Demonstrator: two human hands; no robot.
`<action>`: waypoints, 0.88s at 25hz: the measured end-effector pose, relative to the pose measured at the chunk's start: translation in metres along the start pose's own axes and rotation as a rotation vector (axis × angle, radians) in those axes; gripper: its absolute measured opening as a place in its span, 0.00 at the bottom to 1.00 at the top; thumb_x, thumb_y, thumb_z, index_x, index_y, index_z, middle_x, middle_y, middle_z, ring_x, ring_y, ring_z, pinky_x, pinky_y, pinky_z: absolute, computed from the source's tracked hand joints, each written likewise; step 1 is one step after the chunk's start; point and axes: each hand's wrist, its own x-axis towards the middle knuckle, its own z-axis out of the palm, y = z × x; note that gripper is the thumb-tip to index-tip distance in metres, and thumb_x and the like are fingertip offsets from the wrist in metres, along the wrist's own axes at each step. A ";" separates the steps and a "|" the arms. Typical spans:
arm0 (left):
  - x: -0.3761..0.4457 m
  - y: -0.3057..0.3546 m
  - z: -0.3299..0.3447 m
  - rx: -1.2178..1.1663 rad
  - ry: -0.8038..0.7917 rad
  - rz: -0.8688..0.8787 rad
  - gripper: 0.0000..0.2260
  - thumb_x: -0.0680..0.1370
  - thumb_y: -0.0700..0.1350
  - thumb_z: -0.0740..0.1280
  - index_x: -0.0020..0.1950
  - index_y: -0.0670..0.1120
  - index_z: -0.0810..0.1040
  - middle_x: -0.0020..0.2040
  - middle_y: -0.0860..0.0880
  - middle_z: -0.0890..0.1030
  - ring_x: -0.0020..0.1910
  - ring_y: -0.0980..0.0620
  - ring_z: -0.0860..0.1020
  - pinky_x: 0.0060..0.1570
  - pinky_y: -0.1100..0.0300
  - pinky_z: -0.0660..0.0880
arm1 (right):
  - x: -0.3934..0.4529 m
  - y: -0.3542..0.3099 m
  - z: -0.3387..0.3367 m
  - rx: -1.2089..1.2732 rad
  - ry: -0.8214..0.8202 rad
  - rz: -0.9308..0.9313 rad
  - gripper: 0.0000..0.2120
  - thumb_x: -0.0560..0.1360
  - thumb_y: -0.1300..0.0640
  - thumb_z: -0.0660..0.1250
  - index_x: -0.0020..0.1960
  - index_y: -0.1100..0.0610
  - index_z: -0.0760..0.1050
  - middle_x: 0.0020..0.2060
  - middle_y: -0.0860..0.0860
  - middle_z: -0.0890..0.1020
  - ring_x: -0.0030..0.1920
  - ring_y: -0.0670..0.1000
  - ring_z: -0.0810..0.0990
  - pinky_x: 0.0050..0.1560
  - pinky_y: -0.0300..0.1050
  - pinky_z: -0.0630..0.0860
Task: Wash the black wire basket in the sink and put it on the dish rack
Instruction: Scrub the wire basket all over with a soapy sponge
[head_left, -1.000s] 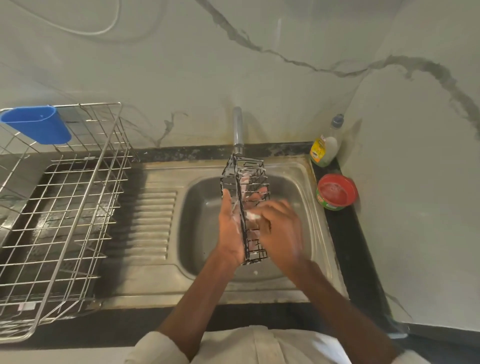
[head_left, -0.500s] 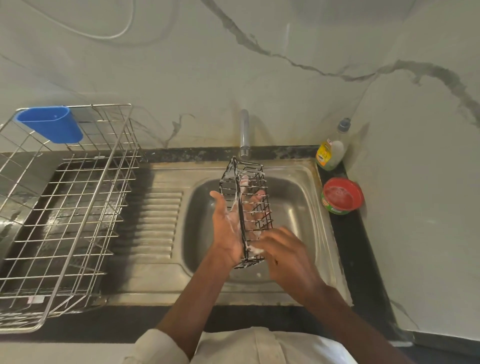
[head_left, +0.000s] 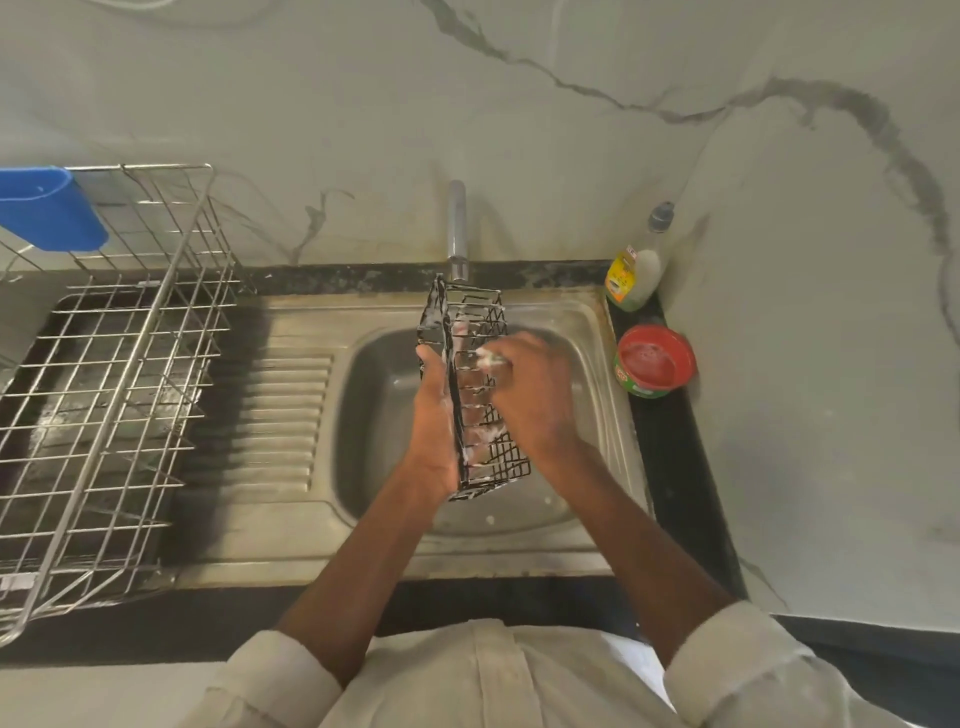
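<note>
Black wire basket (head_left: 475, 395): long, narrow, soapy; held on edge above the sink bowl (head_left: 374, 415), far end just beneath the tap spout (head_left: 457, 228), near end lower and toward the person

Left hand (head_left: 434, 421): on the basket's left side, palm against the wire, fingers curled around the frame and seen through the mesh, gripping it

Right hand (head_left: 535, 395): over the basket's right side, fingers bent onto the wire, foam at the fingertips; blurred; whether it pinches a scrubber cannot be told

Sink: steel, with ribbed drainboard (head_left: 280, 415) to the left of the bowl; a few suds on the bowl floor

Dish rack (head_left: 119, 374): steel wire, standing left of the drainboard, well apart from the basket; blue plastic cup (head_left: 47, 208) hung on its far left corner

Tabletop (head_left: 675, 467): dark strip right of the sink, carrying a dish liquid bottle (head_left: 636, 270) in the back corner and a round red tub (head_left: 655, 361) just in front of it

Wall (head_left: 363, 104): pale marble with grey veins

Sleeves (head_left: 727, 670): light-coloured, pushed up both forearms
</note>
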 end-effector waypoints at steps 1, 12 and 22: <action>0.000 0.000 0.000 -0.013 -0.004 -0.013 0.41 0.82 0.75 0.47 0.64 0.46 0.85 0.50 0.43 0.85 0.38 0.48 0.81 0.31 0.59 0.74 | -0.010 -0.002 0.001 -0.017 -0.043 -0.083 0.18 0.74 0.69 0.73 0.61 0.56 0.83 0.55 0.52 0.85 0.48 0.46 0.82 0.47 0.25 0.72; 0.000 0.003 0.007 -0.239 0.001 0.024 0.40 0.82 0.75 0.51 0.67 0.45 0.85 0.54 0.40 0.85 0.46 0.44 0.82 0.46 0.50 0.75 | -0.055 0.014 0.002 0.099 0.118 0.009 0.14 0.74 0.69 0.71 0.55 0.56 0.86 0.49 0.52 0.87 0.49 0.51 0.84 0.51 0.31 0.70; -0.004 0.003 0.005 -0.190 -0.061 -0.018 0.48 0.78 0.80 0.45 0.67 0.44 0.86 0.60 0.41 0.87 0.61 0.42 0.84 0.69 0.44 0.75 | -0.044 0.010 0.003 0.212 -0.008 -0.350 0.19 0.69 0.77 0.72 0.51 0.57 0.87 0.46 0.50 0.86 0.48 0.53 0.82 0.47 0.50 0.81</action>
